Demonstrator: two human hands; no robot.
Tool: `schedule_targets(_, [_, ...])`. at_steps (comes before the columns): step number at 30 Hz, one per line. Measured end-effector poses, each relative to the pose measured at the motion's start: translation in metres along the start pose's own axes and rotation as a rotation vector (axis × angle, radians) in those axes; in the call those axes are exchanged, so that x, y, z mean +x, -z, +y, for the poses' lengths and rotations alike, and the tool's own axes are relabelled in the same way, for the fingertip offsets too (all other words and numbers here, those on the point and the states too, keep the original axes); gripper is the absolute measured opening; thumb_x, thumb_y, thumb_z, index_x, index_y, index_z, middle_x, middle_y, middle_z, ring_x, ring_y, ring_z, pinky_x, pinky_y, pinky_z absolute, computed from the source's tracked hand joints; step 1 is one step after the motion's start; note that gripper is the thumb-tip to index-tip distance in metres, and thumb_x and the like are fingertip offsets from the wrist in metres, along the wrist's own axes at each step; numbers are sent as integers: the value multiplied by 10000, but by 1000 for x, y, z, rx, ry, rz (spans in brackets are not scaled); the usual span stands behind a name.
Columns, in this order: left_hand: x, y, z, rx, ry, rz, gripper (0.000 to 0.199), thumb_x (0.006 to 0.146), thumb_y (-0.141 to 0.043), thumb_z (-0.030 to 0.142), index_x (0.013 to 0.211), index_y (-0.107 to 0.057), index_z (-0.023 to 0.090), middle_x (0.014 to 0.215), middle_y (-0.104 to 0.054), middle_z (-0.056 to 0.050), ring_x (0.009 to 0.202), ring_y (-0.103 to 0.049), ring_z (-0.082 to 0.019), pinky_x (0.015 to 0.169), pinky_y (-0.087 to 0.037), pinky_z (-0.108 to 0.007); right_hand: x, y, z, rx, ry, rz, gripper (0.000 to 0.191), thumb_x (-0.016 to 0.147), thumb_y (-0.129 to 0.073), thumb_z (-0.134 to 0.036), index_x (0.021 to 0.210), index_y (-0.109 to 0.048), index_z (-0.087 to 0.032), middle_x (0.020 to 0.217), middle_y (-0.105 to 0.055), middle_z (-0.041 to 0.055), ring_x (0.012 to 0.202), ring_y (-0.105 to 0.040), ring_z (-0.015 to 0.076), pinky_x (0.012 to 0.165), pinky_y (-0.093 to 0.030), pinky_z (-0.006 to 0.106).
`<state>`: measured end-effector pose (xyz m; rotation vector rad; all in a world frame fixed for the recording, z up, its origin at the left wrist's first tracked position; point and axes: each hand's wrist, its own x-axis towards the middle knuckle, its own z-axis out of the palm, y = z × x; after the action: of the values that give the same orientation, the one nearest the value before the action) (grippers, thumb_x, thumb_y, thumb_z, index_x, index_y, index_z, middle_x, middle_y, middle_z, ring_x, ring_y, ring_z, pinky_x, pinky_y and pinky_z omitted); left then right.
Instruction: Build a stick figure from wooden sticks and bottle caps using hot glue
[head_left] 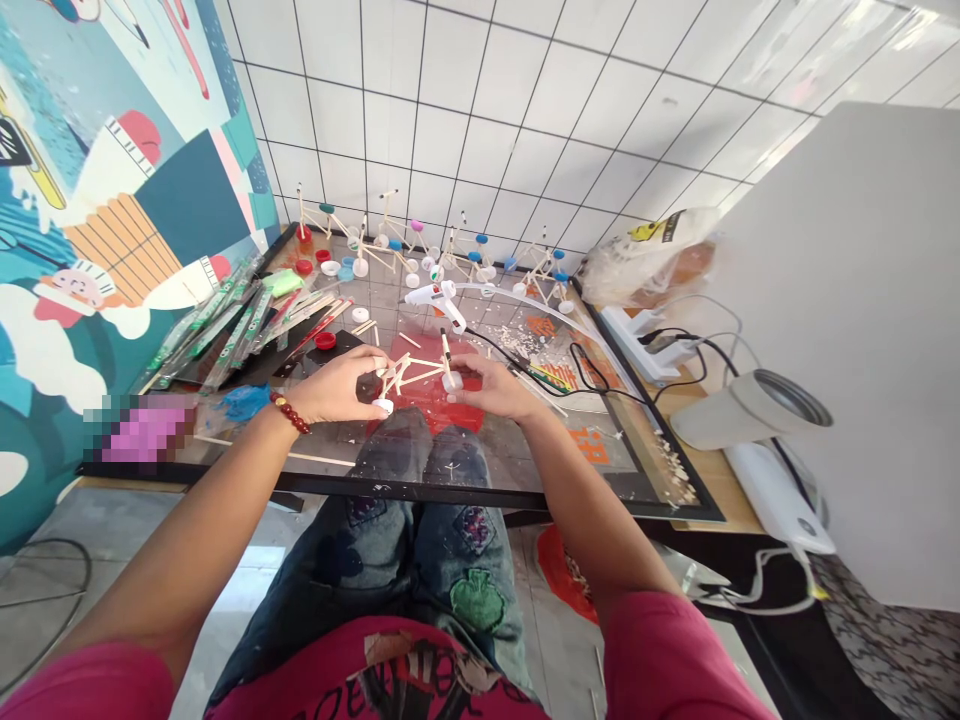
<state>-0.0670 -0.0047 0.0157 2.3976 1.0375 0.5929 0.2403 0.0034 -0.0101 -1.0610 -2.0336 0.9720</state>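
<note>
Between my two hands is a small bicycle-like model (420, 374) of pale wooden sticks with white bottle-cap wheels. My left hand (341, 385), with a red bead bracelet, pinches its left end beside one white cap (383, 407). At the other end, my right hand (491, 386) has its fingers closed around the other white cap (451, 381), below a dark-tipped upright stick (445, 346). The model is over a red patch (420, 345) on the glass tabletop. Just behind it lies a white glue gun (444, 300) with a black cord.
Several similar stick models (397, 245) stand along the back edge. Green-printed packets (236, 335) and loose sticks (319, 312) lie at the left. A power strip (637, 345), a plastic bag (652, 260) and a grey cylinder (739, 410) are at the right.
</note>
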Motion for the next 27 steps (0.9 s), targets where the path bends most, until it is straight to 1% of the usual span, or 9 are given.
schedule_targets(3, [0, 0, 1, -6, 10, 0, 571, 697, -782, 464, 1191, -669, 203, 1317, -608, -112, 1238, -605, -301, 1117, -475, -421, 0, 0, 0, 5, -10, -4, 529, 707, -811, -342, 1200, -680, -199, 1239, -705, 90, 1169, -653, 257, 1084, -481, 444])
schedule_targets(8, [-1, 1, 4, -41, 71, 13, 871, 643, -848, 492, 1411, -548, 211, 1441, -561, -133, 1341, -544, -340, 1163, -432, -467, 0, 0, -5, 12, -20, -29, 545, 725, -806, -324, 1237, -668, -198, 1230, -711, 90, 1153, -656, 256, 1084, -480, 451])
schedule_targets(10, [-1, 1, 4, -48, 85, 20, 917, 632, -862, 496, 1436, -524, 214, 1470, -545, -142, 1369, -523, -342, 1184, -407, -475, -1, 1, -7, -2, -18, -28, 550, 728, -807, -318, 1247, -667, -204, 1218, -717, 85, 1154, -656, 256, 1093, -471, 453])
schedule_targets(17, [-1, 0, 3, -55, 100, 17, 952, 627, -866, 477, 1460, -493, 207, 1509, -512, -155, 1400, -497, -342, 1204, -382, -481, -1, 2, -8, 4, -3, -32, 668, 703, -828, -273, 1335, -619, -223, 1307, -684, 92, 1203, -642, 260, 1114, -462, 461])
schedule_targets(22, [-1, -1, 2, -38, 95, 11, 977, 623, -867, 462, 1475, -471, 192, 1511, -508, -155, 1408, -488, -336, 1216, -365, -464, 0, 2, -3, 40, -27, -28, 746, 649, -865, -257, 1346, -603, -204, 1306, -673, 105, 1192, -649, 262, 1111, -468, 455])
schedule_targets(25, [-1, 0, 2, -39, 85, 5, 961, 619, -870, 447, 1463, -480, 202, 1509, -508, -143, 1400, -493, -333, 1207, -376, -456, 0, 1, -2, 40, -24, -35, 726, 657, -859, -262, 1335, -604, -209, 1301, -673, 94, 1183, -648, 250, 1114, -464, 448])
schedule_targets(27, [-1, 0, 2, -32, 76, 6, 905, 629, -862, 422, 1434, -507, 208, 1478, -529, -131, 1368, -518, -325, 1184, -404, -449, 0, 1, -2, 17, -22, -33, 650, 679, -843, -284, 1289, -630, -206, 1270, -686, 89, 1163, -652, 247, 1099, -473, 449])
